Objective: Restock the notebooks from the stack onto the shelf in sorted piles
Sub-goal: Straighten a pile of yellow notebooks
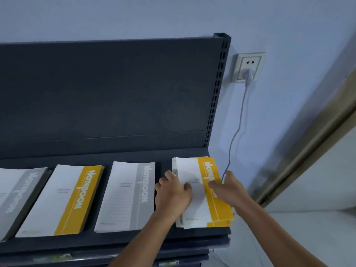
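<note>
Several glossy notebooks (pixel 189 168) between left hand (pixel 173 195), right hand (pixel 230 190).

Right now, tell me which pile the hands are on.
The rightmost yellow pile, held between the left hand and right hand; the other yellow pile lies untouched, further left.
</note>
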### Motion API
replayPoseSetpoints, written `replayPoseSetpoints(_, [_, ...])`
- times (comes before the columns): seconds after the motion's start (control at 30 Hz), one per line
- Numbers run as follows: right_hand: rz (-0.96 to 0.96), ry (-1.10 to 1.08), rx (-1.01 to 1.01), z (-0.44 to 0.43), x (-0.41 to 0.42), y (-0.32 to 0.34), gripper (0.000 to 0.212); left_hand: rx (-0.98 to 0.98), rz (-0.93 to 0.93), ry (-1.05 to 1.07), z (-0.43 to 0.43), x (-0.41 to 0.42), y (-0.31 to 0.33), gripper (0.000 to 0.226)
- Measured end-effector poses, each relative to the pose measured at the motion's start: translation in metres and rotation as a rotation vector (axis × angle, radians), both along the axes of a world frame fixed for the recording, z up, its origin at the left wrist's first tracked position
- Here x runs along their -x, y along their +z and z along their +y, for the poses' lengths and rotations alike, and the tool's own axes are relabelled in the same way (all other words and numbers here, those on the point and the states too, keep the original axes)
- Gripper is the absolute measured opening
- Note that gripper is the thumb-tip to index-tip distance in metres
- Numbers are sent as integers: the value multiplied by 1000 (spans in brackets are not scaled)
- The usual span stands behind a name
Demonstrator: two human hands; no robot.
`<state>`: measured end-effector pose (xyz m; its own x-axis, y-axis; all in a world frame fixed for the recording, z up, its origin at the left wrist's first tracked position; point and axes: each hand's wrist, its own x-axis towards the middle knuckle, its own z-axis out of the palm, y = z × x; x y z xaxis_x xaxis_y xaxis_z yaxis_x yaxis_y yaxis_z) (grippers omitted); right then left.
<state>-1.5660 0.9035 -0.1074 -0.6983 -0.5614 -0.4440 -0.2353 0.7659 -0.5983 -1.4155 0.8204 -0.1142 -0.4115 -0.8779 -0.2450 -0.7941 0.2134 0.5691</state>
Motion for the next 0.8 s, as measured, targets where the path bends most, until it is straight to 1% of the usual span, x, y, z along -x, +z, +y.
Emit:
replayPoseSetpoints(0.07, [-184, -18, 32, -1, 5, -4, 43, -52, 8, 79, 2, 6, 2, 64])
replayPoseSetpoints(0.1, [-238, -15, 51, -1, 8, -7, 32, -84, 17, 112, 2, 8, 3, 65])
replayPoseSetpoints(0.17, [-231, 34, 56, 0, 13, -7, 11, -175, 38, 166, 3, 15, 4, 65])
replayPoseSetpoints(0.2, [-209, 51, 50, 1, 15, -7, 7, -227, 53, 188, 3, 18, 4, 64])
replayPoseSetpoints(0.3, [-176, 63, 35, 6, 24, -10, 7, -353, 89, 234, 4, 25, 6, 59])
replayPoseSetpoints(0.33, [-164, 67, 27, 8, 25, -10, 8, -382, 115, 246, 4, 26, 5, 54])
replayPoseSetpoints(0.4, [-137, 78, 21, 13, 27, -11, 9, -445, 198, 266, 5, 28, 5, 36])
replayPoseSetpoints(0.43, [-126, 83, 22, 14, 28, -12, 11, -478, 226, 267, 7, 28, 6, 31])
replayPoseSetpoints(0.47, [-116, 87, 22, 16, 27, -12, 13, -498, 229, 261, 9, 28, 7, 31])
replayPoseSetpoints(0.53, [-103, 99, 45, 20, 24, -9, 16, -468, 203, 244, 12, 28, 6, 43])
replayPoseSetpoints(0.6, [-55, 118, 130, 22, 20, -5, 16, -388, 225, 232, 12, 26, 7, 52])
replayPoseSetpoints(0.67, [34, 133, 297, 21, 13, 4, 18, -330, 388, 209, 11, 20, 13, 46])
replayPoseSetpoints(0.73, [112, 134, 491, 18, 1, 15, 34, -230, 541, 162, 11, 13, 20, 42])
replayPoseSetpoints(0.8, [151, 143, 634, 16, -12, 21, 48, -57, 664, 115, 11, 5, 23, 52])
